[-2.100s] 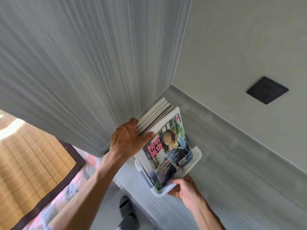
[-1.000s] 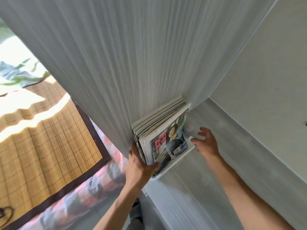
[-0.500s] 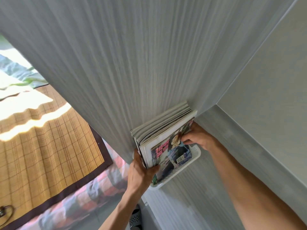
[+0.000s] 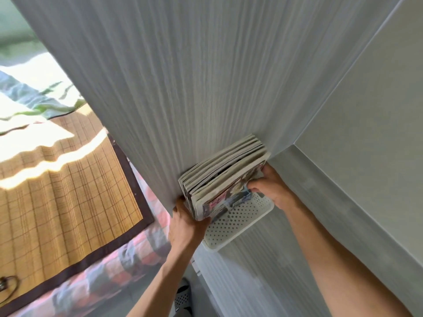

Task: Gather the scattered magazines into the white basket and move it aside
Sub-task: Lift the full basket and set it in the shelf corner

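Observation:
A stack of several magazines (image 4: 223,171) stands on edge in a white perforated basket (image 4: 235,223), leaning against a tall grey wood-grain panel (image 4: 183,76). The basket sits on a grey shelf top (image 4: 320,213) in the corner by the wall. My left hand (image 4: 185,227) grips the near lower end of the stack, thumb on the colourful front cover. My right hand (image 4: 272,186) holds the far side of the front magazine, fingers curled over its edge.
A pale wall (image 4: 370,110) rises to the right. Below left lies a bed with a bamboo mat (image 4: 57,191) and a patchwork sheet (image 4: 109,271). A grey slipper (image 4: 183,298) stands on the floor beneath my arms.
The stack now stands more upright against the panel, so more of the basket's perforated bottom shows. My right hand, free a second ago, has closed on the front magazine.

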`<state>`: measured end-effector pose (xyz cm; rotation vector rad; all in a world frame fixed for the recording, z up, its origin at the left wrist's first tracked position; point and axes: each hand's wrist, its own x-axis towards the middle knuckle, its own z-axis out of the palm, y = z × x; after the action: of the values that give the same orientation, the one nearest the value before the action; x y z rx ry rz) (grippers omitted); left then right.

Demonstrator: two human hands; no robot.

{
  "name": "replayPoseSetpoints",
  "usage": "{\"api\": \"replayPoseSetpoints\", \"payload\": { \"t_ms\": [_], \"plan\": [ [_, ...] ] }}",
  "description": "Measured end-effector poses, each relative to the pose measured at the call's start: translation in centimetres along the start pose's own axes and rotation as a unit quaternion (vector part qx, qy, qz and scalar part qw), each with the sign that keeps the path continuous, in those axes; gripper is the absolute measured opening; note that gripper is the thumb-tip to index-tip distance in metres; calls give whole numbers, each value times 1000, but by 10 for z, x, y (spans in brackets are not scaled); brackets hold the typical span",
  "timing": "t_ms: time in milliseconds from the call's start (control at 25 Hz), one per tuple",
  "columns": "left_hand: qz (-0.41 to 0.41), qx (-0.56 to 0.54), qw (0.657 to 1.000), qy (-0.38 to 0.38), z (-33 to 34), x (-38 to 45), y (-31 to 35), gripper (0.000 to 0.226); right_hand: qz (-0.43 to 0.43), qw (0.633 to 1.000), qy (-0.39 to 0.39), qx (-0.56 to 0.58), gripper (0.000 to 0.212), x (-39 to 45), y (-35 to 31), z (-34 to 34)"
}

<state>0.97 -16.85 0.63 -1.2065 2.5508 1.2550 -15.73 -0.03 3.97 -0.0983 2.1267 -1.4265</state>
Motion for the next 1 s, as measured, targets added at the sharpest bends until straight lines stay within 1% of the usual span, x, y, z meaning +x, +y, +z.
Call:
{"api": "replayPoseSetpoints", "payload": {
  "t_ms": [80, 120, 200, 240, 320, 360, 400, 440, 480, 520, 560, 600, 640, 680, 720, 760, 800, 840, 880, 960, 1000],
  "plan": [
    [-63, -63, 995, -36, 0, 8, 2, 85, 17, 1000, 8, 18, 66, 2, 3, 1],
    [-81, -82, 992, -49, 2, 11, 5, 81, 28, 999, 17, 17, 66, 1, 4, 3],
    [-114, -107, 986, -53, 6, 14, 14, 68, 36, 999, 32, 8, 61, 0, 7, 6],
    [-132, -118, 983, -45, 7, 17, 20, 62, 35, 999, 27, 7, 58, 1, 7, 8],
    [-144, -130, 980, -40, 7, 23, 26, 55, 40, 999, 12, 21, 60, 4, 2, 12],
    [-140, -132, 980, -46, 7, 23, 26, 53, 44, 998, 21, 37, 62, 3, 0, 14],
    [-137, -135, 980, -50, 4, 22, 26, 52, 42, 996, 49, 56, 65, 0, -1, 16],
    [-134, -142, 980, -45, 2, 19, 23, 53, 41, 992, 96, 76, 66, -10, 0, 21],
    [-134, -155, 978, -37, 0, 15, 18, 53, 45, 982, 152, 100, 62, -22, 7, 29],
    [-133, -176, 975, -34, -1, 11, 14, 53, 69, 969, 189, 141, 57, -35, 21, 38],
    [-133, -202, 970, -40, -1, 7, 12, 50, 116, 954, 184, 208, 50, -49, 35, 50],
    [-137, -230, 962, -50, 1, 5, 14, 46, 172, 936, 140, 273, 44, -62, 45, 64],
    [-146, -255, 954, -57, 3, 5, 18, 44, 212, 919, 93, 319, 38, -72, 51, 76],
    [-153, -273, 948, -62, 7, 6, 22, 45, 224, 913, 75, 333, 33, -77, 55, 82],
    [-159, -279, 944, -74, 8, 6, 27, 47, 218, 915, 98, 325, 30, -80, 61, 85],
    [-159, -279, 943, -84, 10, 6, 28, 48, 203, 915, 145, 317, 27, -84, 64, 85],
    [-156, -275, 944, -91, 10, 5, 29, 48, 193, 909, 192, 317, 25, -86, 69, 84],
    [-156, -270, 946, -93, 10, 3, 27, 47, 197, 898, 209, 334, 26, -89, 73, 83],
    [-157, -259, 949, -91, 8, 1, 25, 46, 201, 886, 190, 373, 30, -93, 72, 85],
    [-150, -231, 958, -86, 1, 3, 23, 42, 192, 869, 87, 448, 38, -92, 52, 96],
    [-132, -212, 964, -91, -2, 6, 23, 40, 177, 878, 49, 442, 38, -83, 38, 101]
  ]
}}
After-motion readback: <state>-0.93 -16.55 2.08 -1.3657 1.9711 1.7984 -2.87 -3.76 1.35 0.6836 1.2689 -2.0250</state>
